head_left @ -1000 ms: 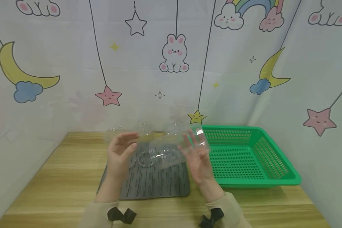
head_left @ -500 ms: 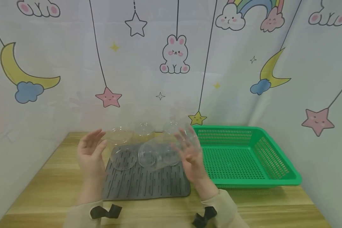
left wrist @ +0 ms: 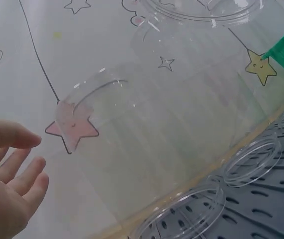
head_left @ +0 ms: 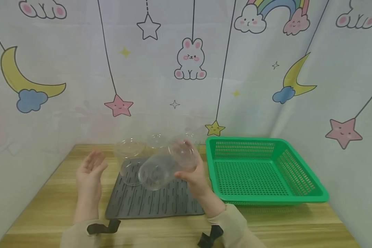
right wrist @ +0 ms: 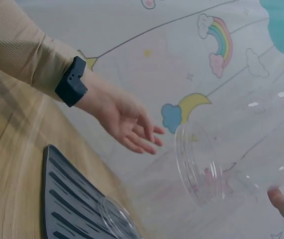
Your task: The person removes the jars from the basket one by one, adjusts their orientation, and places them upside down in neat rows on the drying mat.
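In the head view my right hand (head_left: 198, 177) grips a clear plastic jar (head_left: 156, 172), thumb on the near side and fingers behind it. The jar lies tilted above the mat, its wide end toward the lower left; in the right wrist view that end has a ridged rim. Off the mat's left side, my left hand (head_left: 90, 175) is raised, fingers loosely bent and holding nothing. Close to it a clear jar (head_left: 131, 148) stands mouth down on the grey ridged mat (head_left: 155, 206). Another upturned jar (head_left: 156, 140) is at the back; one more is partly hidden behind my right hand.
A green perforated basket (head_left: 276, 198) stands right of the mat, its left wall close to my right hand. The wooden table (head_left: 49, 199) ends at the back against a white printed curtain (head_left: 155, 69).
My left hand has moved left and a little down, away from the jars. The right hand has shifted left and turned, its spread fingers now curled round the jar, which tilts more steeply.
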A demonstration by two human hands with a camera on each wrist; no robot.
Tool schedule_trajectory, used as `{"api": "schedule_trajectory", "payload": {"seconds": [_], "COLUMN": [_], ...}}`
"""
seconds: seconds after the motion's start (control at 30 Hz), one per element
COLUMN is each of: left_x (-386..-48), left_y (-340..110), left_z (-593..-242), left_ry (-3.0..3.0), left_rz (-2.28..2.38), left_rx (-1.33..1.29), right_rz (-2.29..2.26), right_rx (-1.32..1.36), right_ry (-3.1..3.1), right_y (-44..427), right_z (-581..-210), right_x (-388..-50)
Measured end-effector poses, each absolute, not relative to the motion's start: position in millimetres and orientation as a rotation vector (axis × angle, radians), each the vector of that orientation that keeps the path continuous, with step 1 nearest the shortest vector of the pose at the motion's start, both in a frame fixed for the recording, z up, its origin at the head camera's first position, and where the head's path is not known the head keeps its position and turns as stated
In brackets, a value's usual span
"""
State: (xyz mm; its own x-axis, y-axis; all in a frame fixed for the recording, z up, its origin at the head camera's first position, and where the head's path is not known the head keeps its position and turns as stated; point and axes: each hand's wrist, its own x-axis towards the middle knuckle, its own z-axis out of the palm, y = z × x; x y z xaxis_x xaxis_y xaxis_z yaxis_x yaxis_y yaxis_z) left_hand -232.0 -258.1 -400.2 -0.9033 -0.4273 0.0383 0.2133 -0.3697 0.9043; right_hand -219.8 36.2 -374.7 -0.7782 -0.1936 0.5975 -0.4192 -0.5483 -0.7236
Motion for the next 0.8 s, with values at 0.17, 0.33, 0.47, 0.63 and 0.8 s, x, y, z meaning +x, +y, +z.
{"api": "schedule_trajectory", "payload": {"seconds": [0.17, 0.33, 0.47, 0.63, 0.8], "left_x": [-236.4, -238.3, -239.8, -242.3, -244.6], "left_y": [-271.6, -280.9, -282.8, -284.2, -283.7], "left_z": [-419.8, -438.9, -450.2, -460.2, -469.1], "left_ry": [-1.809, -2.039, -2.091, -2.102, -2.160], "left_rz": [-2.306, -2.311, -2.329, -2.357, -2.372], "left_rx": [0.267, 0.162, 0.140, 0.140, 0.099], "right_rz": [2.446, 2.419, 2.410, 2.432, 2.392], "right_rx": [0.903, 0.868, 0.846, 0.802, 0.740], "right_ry": [-1.603, -1.761, -1.848, -1.907, -1.970], "right_y": [22.1, 8.6, -2.6, -19.0, -33.8], "right_z": [-376.0, -381.6, -387.6, -394.7, -403.9], "right_x": [-217.1, -214.6, -213.5, -212.5, -211.3]}}
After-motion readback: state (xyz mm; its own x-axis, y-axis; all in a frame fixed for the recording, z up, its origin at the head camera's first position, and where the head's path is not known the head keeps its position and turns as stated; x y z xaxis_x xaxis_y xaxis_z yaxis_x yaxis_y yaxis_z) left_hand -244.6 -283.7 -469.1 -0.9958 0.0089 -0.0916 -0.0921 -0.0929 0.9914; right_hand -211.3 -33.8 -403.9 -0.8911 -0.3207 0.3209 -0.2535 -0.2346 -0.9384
